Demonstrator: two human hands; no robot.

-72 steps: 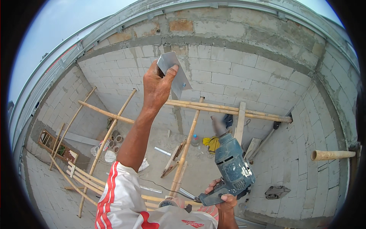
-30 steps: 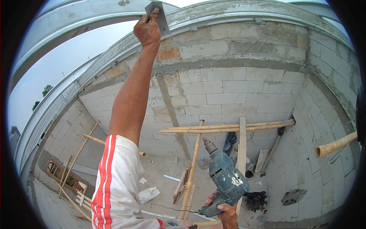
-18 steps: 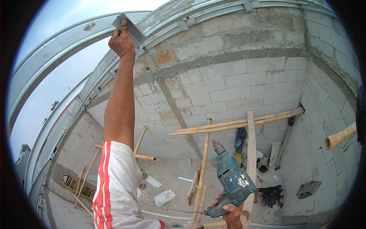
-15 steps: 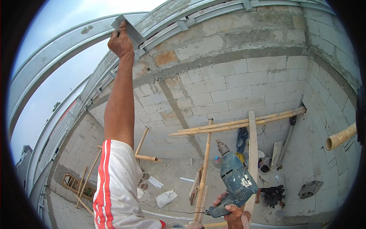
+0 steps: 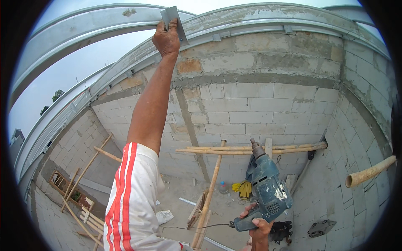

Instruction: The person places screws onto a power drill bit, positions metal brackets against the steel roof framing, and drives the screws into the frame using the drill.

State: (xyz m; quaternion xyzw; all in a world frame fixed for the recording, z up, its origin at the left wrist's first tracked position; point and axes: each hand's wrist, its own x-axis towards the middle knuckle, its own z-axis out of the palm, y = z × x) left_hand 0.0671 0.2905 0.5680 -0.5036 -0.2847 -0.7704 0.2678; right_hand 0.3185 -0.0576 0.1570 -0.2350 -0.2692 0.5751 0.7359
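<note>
My left arm, in a white sleeve with red stripes, is stretched up. Its hand, my left hand (image 5: 166, 42), grips a grey angled metal plate (image 5: 179, 25) with thumb and fingers, right beside the steel beam (image 5: 96, 23) at the top; whether they touch I cannot tell. Low on the right, my right hand (image 5: 259, 228) holds a teal power drill (image 5: 268, 188) by its handle, chuck pointing upward. A dark cord runs leftward from the drill's handle.
Block walls (image 5: 259, 108) surround a floor far below. Bamboo poles (image 5: 217, 167), a plank (image 5: 268, 144) and another pole (image 5: 368, 171) at right span the space. A yellow bundle (image 5: 243, 188) and white sack (image 5: 164, 216) lie below. A person (image 5: 282, 230) in dark clothes is partly hidden beneath my right hand.
My left hand has risen with the plate to the beam since the earliest frame. In the last half second the plate shifted right in view, and the drill rose slightly and moved right.
</note>
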